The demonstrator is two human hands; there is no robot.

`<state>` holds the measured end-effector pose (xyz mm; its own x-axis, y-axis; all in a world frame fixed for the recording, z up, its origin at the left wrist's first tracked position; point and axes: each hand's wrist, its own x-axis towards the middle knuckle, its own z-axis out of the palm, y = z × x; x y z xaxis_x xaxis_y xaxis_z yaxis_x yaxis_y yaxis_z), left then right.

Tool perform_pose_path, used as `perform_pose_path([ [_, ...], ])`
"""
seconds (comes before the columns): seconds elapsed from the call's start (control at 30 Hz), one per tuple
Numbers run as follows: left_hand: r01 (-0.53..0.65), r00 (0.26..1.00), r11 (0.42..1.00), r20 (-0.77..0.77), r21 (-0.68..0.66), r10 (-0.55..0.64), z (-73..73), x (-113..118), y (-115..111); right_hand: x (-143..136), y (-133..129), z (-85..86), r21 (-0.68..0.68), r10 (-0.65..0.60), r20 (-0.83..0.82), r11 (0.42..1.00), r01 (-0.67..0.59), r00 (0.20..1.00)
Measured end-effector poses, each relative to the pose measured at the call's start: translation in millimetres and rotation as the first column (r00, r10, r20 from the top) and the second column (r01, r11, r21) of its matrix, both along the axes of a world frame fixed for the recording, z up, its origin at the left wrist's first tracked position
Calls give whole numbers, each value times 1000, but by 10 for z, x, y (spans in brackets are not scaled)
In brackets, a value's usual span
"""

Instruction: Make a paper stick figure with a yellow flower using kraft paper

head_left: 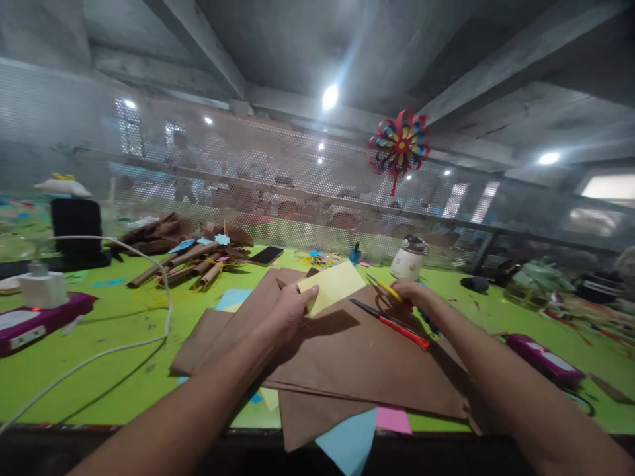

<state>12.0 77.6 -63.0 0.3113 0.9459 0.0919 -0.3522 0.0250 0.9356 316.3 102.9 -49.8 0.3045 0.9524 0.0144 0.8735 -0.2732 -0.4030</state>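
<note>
- Holds pale yellow paper (335, 289) above the brown sheets (347, 367), raised clear and casting a shadow on them.
- Grips that paper near its left edge with the left hand (292, 305), thumb clamped on top; cannot tell the arrangement of the fingers underneath. Pinched at one side, presumably to leave the rest of the paper exposed.
- Holds yellow-handled scissors (389, 289) in the right hand (415, 293), fingers apparently closed around the handle and partly hidden. Directed tip-first toward the paper's right edge, near but seemingly apart; cannot tell the blade opening.
- Noted just below the right hand: red-handled tool (407, 332), lying on the brown sheets, dark end pointing left. Placed there probably for easy reach.
- Noted protruding from under the brown sheets at the near edge: blue paper (351, 437) and pink paper (394, 420). Overlapped loosely, apparently without sorting.
- Noted beyond the sheets, on the green tabletop (119, 390): phone (266, 256), small blue bottle (356, 253) and white jug (407, 259). Set back, likely to free the near working area.
- Noted at far left: brown paper rolls (196, 266) in a heap, and white charger (42, 289) plugged into a purple power strip (74, 309).
- Seen higher up, before the perforated screen (297, 205): colourful pinwheel (401, 147), probably hung there for display.
</note>
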Motion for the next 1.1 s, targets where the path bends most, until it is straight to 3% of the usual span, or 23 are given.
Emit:
perform_pose_path([
  [0.07, 15, 999, 1000, 52, -20, -14, 1, -3, 21, -37, -211, 55, 43, 60, -181, 998, -53, 982],
  [0.17, 38, 992, 999, 122, -16, -36, 4, -12, 59, -195, -680, 50, 209, 214, -454, 969, -130, 865],
  [0.23, 48, 986, 999, 163, 6, -48, 30, -21, 64, -351, -1033, 18, 378, 371, -706, 918, -122, 603],
  [0.27, 53, 982, 998, 179, 21, -56, 54, -28, 55, -431, -1201, 8, 364, 376, -759, 922, -133, 531],
  [0.3, 58, 979, 998, 194, 37, -64, 83, -35, 40, -505, -1354, 5, 339, 362, -772, 930, -143, 522],
  [0.4, 84, 966, 994, 240, 75, -100, 183, -58, -24, -668, -1675, 51, 249, 342, -669, 940, -234, 660],
  [0.53, 88, 948, 992, 299, 96, -113, 255, -77, -62, -801, -1759, 117, 117, 325, -520, 943, -311, 790],
  [0.8, 161, 935, 981, 302, 110, -188, 267, -86, -79, -1012, -1545, -87, 219, 376, -483, 926, -306, 791],
  [0.97, 130, 940, 985, 303, 116, -159, 297, -96, -127, -1069, -1495, -117, 260, 331, -476, 938, -230, 815],
  [1.1, 191, 928, 978, 308, 88, -209, 286, -75, -147, -1127, -1527, -109, 272, 312, -458, 941, -203, 833],
])
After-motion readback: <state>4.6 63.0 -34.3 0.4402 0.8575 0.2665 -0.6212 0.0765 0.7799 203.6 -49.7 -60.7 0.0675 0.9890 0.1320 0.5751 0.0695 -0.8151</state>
